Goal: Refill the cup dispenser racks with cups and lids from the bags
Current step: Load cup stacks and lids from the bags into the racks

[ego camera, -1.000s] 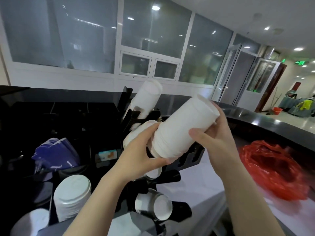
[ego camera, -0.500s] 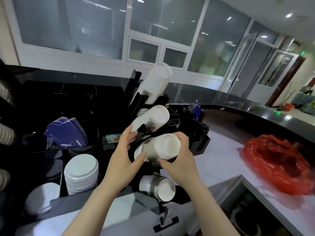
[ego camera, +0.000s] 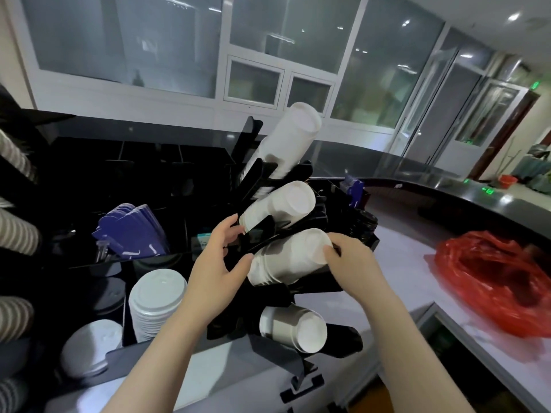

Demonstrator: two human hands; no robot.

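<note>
A stack of white cups (ego camera: 286, 257) lay tilted in the third slot of the black dispenser rack (ego camera: 268, 234). Its outer end was gripped by the curled right hand (ego camera: 354, 260), while its lower end was touched by the left hand (ego camera: 217, 263), fingers spread

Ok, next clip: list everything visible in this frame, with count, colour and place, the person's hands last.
cup stacks in rack: four, white, lying tilted in the black rack's slots, one above another
cup rack: one, black, centre of the counter
lid stacks: two, white, upright in the tray left of the rack
sleeves: one fanned bunch, dark blue, tray behind the lids
striped cups: several stacks, pale striped, far left edge
plastic bag: one, red, crumpled on the counter at right
counter: one, pale top
left hand: on the rack beside the third stack
right hand: fingers on the third stack's outer end
</note>
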